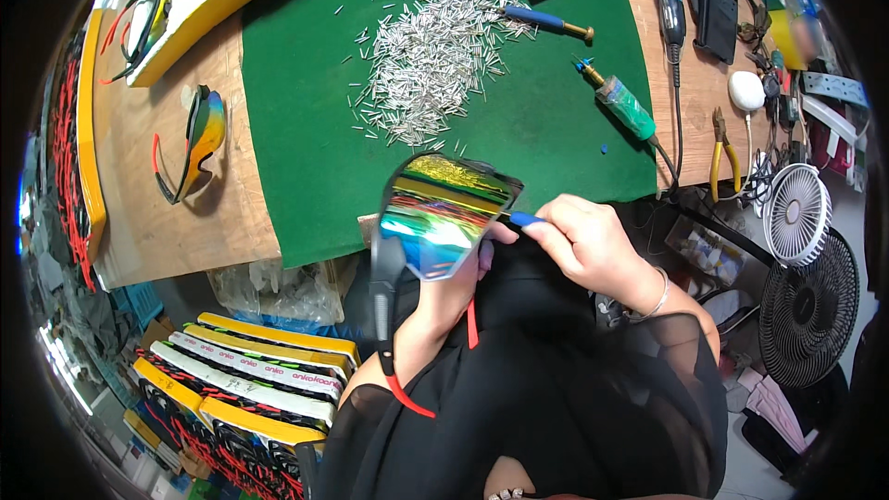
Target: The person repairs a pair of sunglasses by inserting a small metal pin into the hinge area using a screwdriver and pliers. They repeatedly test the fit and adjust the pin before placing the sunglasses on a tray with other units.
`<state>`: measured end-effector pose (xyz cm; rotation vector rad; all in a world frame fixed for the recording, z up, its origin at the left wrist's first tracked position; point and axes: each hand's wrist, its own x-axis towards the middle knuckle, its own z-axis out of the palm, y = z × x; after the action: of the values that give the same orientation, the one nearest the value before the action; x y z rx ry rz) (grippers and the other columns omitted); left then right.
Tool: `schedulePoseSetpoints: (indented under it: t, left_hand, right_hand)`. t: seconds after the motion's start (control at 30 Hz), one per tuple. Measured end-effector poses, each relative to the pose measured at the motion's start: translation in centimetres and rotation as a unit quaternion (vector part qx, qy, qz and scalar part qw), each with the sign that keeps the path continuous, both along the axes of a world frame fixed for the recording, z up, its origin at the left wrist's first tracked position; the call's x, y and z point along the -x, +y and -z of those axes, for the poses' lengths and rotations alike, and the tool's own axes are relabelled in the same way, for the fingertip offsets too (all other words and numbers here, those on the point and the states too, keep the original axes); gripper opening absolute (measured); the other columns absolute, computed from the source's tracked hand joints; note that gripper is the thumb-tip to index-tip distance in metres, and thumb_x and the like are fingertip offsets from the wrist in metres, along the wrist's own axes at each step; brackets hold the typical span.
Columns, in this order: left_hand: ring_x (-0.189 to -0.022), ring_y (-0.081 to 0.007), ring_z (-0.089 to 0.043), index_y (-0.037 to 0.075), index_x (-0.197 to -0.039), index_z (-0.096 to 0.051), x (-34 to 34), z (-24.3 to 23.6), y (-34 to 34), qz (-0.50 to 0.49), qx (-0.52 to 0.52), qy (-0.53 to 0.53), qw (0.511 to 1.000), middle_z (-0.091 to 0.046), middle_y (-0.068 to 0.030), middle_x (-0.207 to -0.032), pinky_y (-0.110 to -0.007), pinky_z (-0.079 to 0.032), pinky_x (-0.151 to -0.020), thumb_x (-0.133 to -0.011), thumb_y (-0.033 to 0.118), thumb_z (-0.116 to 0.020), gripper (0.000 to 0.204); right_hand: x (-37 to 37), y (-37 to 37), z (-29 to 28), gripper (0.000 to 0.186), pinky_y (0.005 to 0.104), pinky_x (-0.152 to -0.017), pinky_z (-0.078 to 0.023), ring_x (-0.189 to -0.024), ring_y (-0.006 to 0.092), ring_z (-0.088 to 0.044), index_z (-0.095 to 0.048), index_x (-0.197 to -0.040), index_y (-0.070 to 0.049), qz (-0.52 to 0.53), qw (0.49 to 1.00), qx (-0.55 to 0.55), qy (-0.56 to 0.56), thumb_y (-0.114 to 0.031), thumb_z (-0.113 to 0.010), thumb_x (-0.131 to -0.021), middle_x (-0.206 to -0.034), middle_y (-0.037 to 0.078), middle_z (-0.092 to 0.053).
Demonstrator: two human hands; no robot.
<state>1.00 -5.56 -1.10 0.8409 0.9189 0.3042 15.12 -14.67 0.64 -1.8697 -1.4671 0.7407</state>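
My left hand point(452, 294) is closed around a pair of sport sunglasses point(443, 208), held up at the near edge of the green mat point(556, 120). Their large mirrored lens reflects yellow, red and blue and covers most of my left fingers. One black temple with a red tip point(394, 352) hangs toward my lap. My right hand point(588, 245) pinches a slim tool with a blue end point(526, 218) against the right side of the frame; the tool's working tip is hidden. Beyond the sunglasses lies a heap of small silvery pins point(431, 60) on the mat.
A blue-handled tool with a brass end point(551, 20) and a green-gripped corded tool point(625, 106) lie on the mat. Yellow-handled pliers point(723, 156) and fans point(798, 213) are at right. Another pair of sunglasses point(202, 143) and yellow-edged trays point(204, 14) stand at left.
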Motion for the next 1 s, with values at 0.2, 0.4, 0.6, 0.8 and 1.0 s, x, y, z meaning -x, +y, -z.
schedulePoseSetpoints:
  t: [0.2,0.4,0.6,0.8,1.0]
  left_hand:
    - [-0.041,-0.0039,-0.036,0.003,-0.082,-0.054,0.0,0.5,-0.2,0.001,0.013,0.023,1.000,-0.058,-0.0052,-0.065,-0.016,-0.026,-0.037,-0.094,0.023,-0.039,0.028]
    - [-0.042,-0.0034,-0.036,0.004,-0.081,-0.054,0.3,0.1,0.0,0.020,0.023,0.007,1.000,-0.057,-0.0045,-0.064,-0.016,-0.027,-0.038,-0.094,0.024,-0.039,0.029]
    - [-0.042,-0.0035,-0.036,0.003,-0.080,-0.054,0.4,0.0,0.1,0.029,-0.005,0.014,0.999,-0.057,-0.0046,-0.064,-0.016,-0.028,-0.038,-0.094,0.023,-0.039,0.029]
    - [-0.042,-0.0032,-0.036,0.002,-0.087,-0.056,0.1,0.0,-0.1,0.029,0.051,0.049,0.997,-0.056,-0.0042,-0.064,-0.016,-0.027,-0.038,-0.094,0.027,-0.041,0.029]
    - [-0.045,-0.0038,-0.036,0.002,-0.087,-0.055,-0.4,-0.8,-0.1,0.028,0.008,0.050,0.998,-0.056,-0.0041,-0.066,-0.016,-0.026,-0.040,-0.094,0.026,-0.040,0.029]
  right_hand:
    - [0.3,0.3,-0.9,0.014,0.0318,-0.051,-0.044,-0.058,0.0251,-0.053,-0.055,-0.078,-0.002,0.093,0.989,0.042,0.110,-0.013,-0.064,-0.076,-0.067,0.009,-0.051]
    - [0.5,0.0,-1.2,0.019,0.0302,-0.055,-0.044,-0.059,0.0210,-0.053,-0.054,-0.081,-0.002,0.111,0.989,0.034,0.089,-0.013,-0.067,-0.074,-0.071,0.008,-0.051]
    - [0.6,-0.7,0.5,0.018,0.0288,-0.054,-0.044,-0.057,0.0193,-0.052,-0.055,-0.083,0.000,0.071,0.988,0.041,0.134,-0.016,-0.062,-0.079,-0.066,0.008,-0.053]
    - [0.9,-0.7,-0.4,0.017,0.0285,-0.053,-0.043,-0.060,0.0186,-0.053,-0.053,-0.084,-0.001,0.114,0.974,0.083,0.176,-0.009,-0.065,-0.075,-0.071,0.009,-0.050]
    - [0.8,-0.9,-0.4,0.025,0.0303,-0.054,-0.045,-0.067,0.0197,-0.057,-0.051,-0.085,-0.002,0.095,0.995,0.014,0.037,-0.013,-0.069,-0.072,-0.078,0.011,-0.054]
